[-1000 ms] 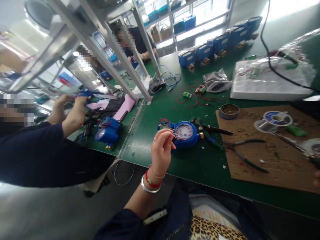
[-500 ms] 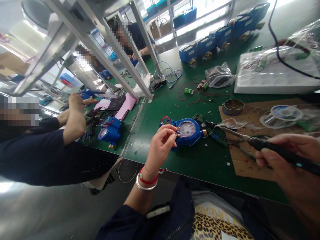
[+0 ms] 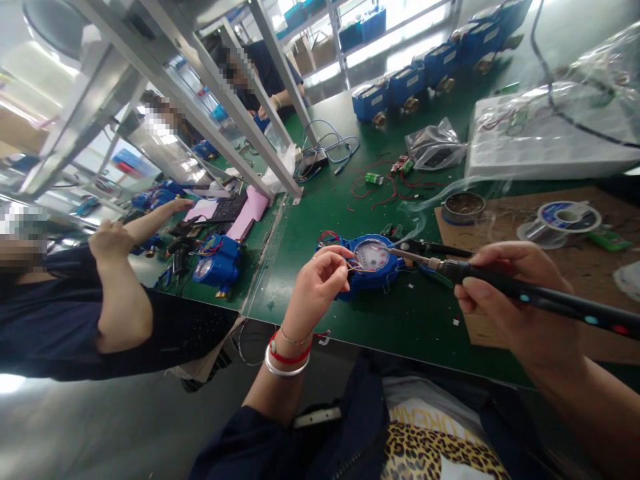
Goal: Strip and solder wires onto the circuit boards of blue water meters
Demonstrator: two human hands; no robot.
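My left hand (image 3: pixel 323 283) pinches thin wires (image 3: pixel 357 266) at the left side of a blue water meter (image 3: pixel 383 275). The meter lies on the green table, its round dial facing up. In my right hand (image 3: pixel 515 300) is a black soldering iron (image 3: pixel 505 280), gripped like a pen. Its metal tip points left over the meter's dial, close to the wires; I cannot tell whether it touches them. Smoke drifts above the iron. A pair of black-handled pliers (image 3: pixel 435 249) lies partly behind the iron.
A solder spool (image 3: pixel 569 217) and a round tin (image 3: pixel 463 208) rest on a cardboard sheet (image 3: pixel 520 200). Farther back are a white foam tray (image 3: pixel 540 150), red-wired green parts (image 3: pixel 374 179) and several blue meters (image 3: pixel 407 88). A co-worker (image 3: pixel 120 293) sits left, near another meter (image 3: pixel 217 263).
My right hand has brought the soldering iron left, from above the cardboard to over the dial. My left hand keeps its pinch. The co-worker's arms have shifted left.
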